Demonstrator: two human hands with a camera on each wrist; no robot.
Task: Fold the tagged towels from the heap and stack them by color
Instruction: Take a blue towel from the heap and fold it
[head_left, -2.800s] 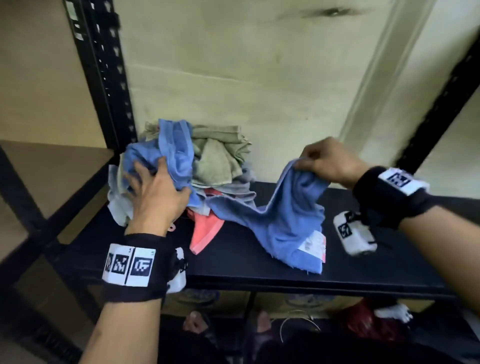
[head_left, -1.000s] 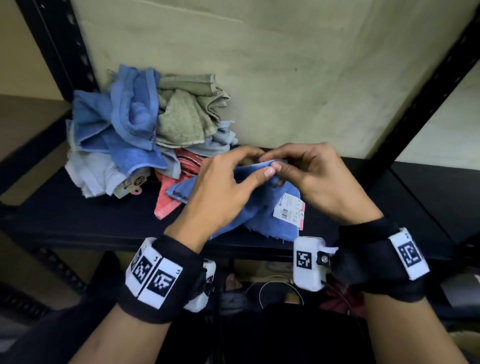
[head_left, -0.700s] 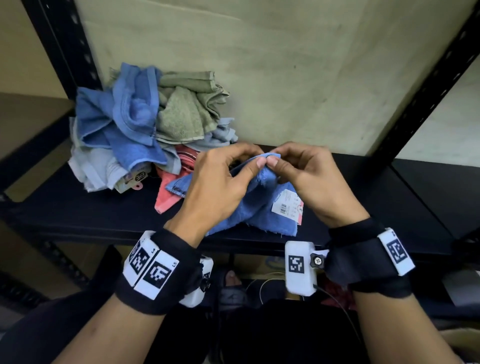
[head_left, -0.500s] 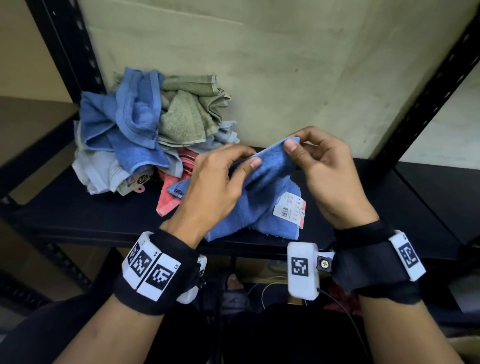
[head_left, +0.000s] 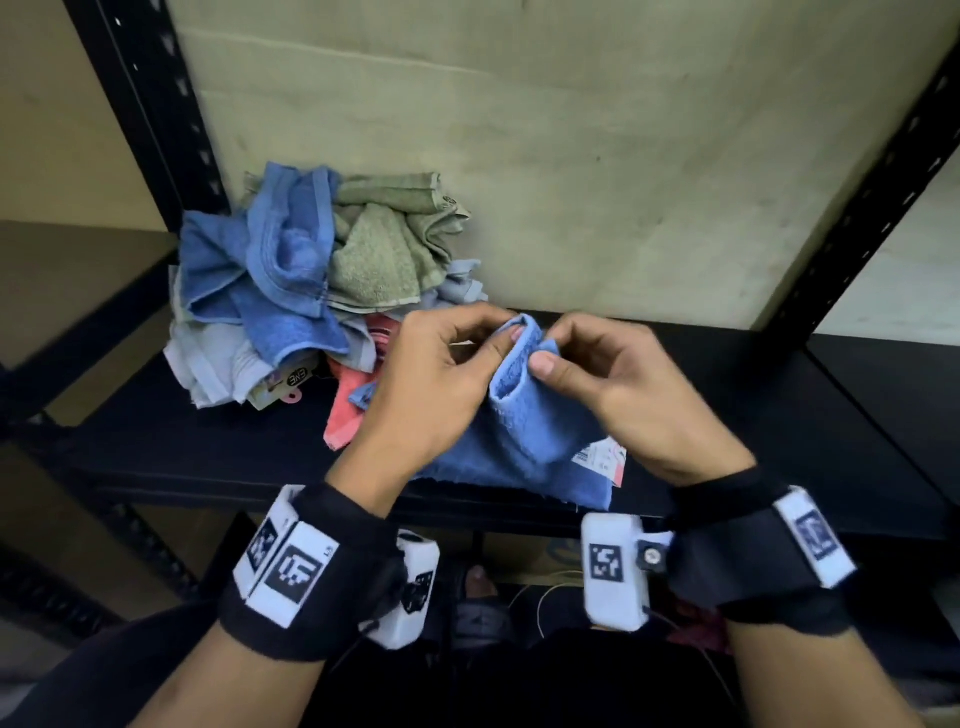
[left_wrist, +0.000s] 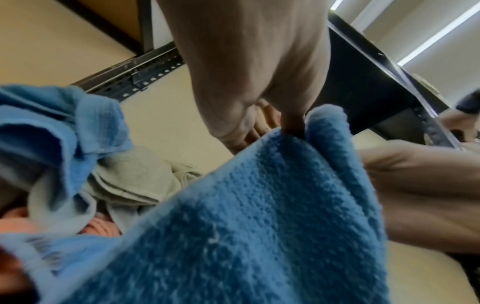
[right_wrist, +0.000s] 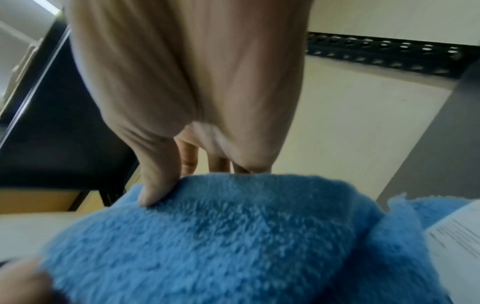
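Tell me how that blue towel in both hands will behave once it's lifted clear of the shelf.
Probably floppy: the blue towel sags in folds below where the left hand and right hand pinch it. Likely light, since fingertips alone hold it. The fuzzy pile looks grippy, not slippery, and its paper tag will probably dangle.

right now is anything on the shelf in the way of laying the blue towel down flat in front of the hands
Nothing visible blocks it. Both hands, left and right, pinch the blue towel over bare black shelf. The heap sits off to the left; its pink towel lies nearest.
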